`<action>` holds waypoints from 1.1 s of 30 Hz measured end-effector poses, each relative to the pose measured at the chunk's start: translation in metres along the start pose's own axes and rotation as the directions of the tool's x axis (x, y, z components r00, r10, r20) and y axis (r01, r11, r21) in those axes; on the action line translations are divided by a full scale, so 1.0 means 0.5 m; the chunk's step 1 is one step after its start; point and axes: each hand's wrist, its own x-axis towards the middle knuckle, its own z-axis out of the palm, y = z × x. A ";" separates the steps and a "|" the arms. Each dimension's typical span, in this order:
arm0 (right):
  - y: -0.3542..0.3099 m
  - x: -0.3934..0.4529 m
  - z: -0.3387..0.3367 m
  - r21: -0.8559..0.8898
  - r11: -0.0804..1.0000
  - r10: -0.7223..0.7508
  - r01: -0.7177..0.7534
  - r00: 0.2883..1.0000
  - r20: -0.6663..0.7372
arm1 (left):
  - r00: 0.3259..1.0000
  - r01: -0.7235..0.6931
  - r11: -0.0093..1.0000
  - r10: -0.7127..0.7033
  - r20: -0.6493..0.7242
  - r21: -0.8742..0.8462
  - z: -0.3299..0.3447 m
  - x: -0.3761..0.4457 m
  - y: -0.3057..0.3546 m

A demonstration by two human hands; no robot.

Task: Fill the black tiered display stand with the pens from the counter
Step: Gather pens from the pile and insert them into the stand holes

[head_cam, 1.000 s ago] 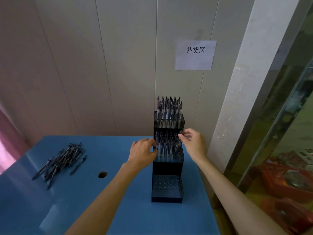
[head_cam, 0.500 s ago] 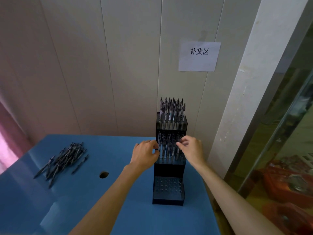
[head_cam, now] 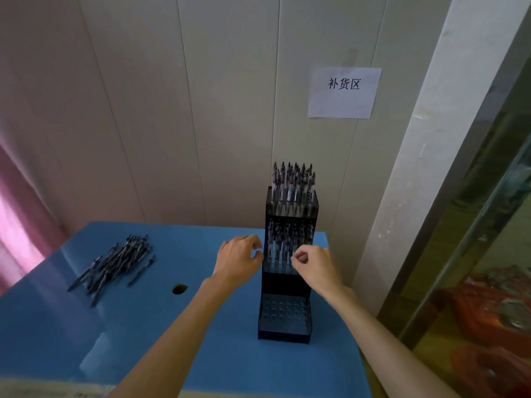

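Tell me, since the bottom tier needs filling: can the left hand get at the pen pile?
Probably yes: the left hand holds nothing visible, and only bare blue counter lies between it and the pen pile.

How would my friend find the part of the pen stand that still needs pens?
Look at the blue counter by the white wall; the black tiered stand is at its right side. The lowest, front tier is the one: only bare round holes, while both tiers above hold upright pens.

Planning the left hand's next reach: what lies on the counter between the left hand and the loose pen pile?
In the head view, between the left hand and the pen pile there is only bare blue counter; a round hole sits slightly nearer the camera.
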 end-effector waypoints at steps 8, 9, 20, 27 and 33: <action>-0.116 -0.023 0.048 -0.003 0.976 -0.218 0.220 0.968 0.122 | 0.993 0.119 0.990 -0.118 -0.022 0.069 -0.051 -0.084 -0.069; -0.131 -0.024 0.062 0.004 0.971 -0.235 0.237 0.961 0.143 | 0.990 0.138 0.987 -0.137 -0.017 0.079 -0.059 -0.098 -0.083; -0.351 -0.026 0.235 0.023 0.940 -0.333 0.339 0.904 0.269 | 0.951 0.308 0.945 -0.303 -0.058 0.112 -0.174 -0.246 -0.317; -0.548 -0.056 0.381 0.014 0.933 -0.343 0.359 0.881 0.326 | 0.935 0.348 0.935 -0.341 -0.096 0.066 -0.271 -0.341 -0.493; -0.685 -0.067 0.483 -0.013 0.939 -0.323 0.343 0.895 0.308 | 0.928 0.371 0.925 -0.367 -0.059 0.086 -0.350 -0.396 -0.666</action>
